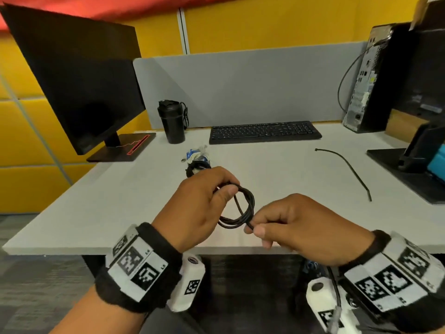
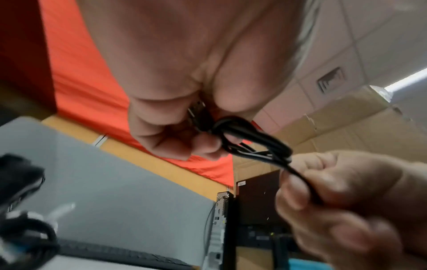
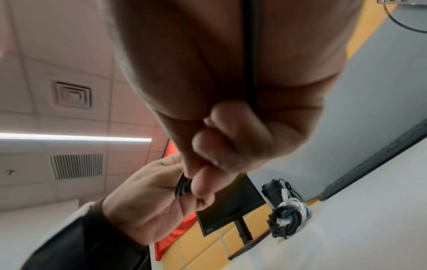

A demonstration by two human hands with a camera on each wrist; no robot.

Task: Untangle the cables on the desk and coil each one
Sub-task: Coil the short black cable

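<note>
A thin black cable [image 1: 243,208] is wound into a small coil held above the desk's front edge. My left hand [image 1: 204,201] grips the coil's upper left side; the left wrist view shows a plug [image 2: 198,113] tucked in its fingers beside the coil [image 2: 254,138]. My right hand [image 1: 296,227] pinches the coil's lower right, with the cable's tail running through its palm [image 3: 251,54]. A heap of coiled white, blue and black cables [image 1: 197,160] lies mid-desk beyond my hands, also seen as a cable pile [image 3: 289,215] in the right wrist view. A loose black cable piece [image 1: 349,167] lies to the right.
The grey desk [image 1: 120,201] carries a tilted monitor [image 1: 79,88] at the left, a black bottle [image 1: 172,121], a keyboard [image 1: 265,132] at the back, a computer tower [image 1: 370,78] at the far right and a black stand [image 1: 414,162].
</note>
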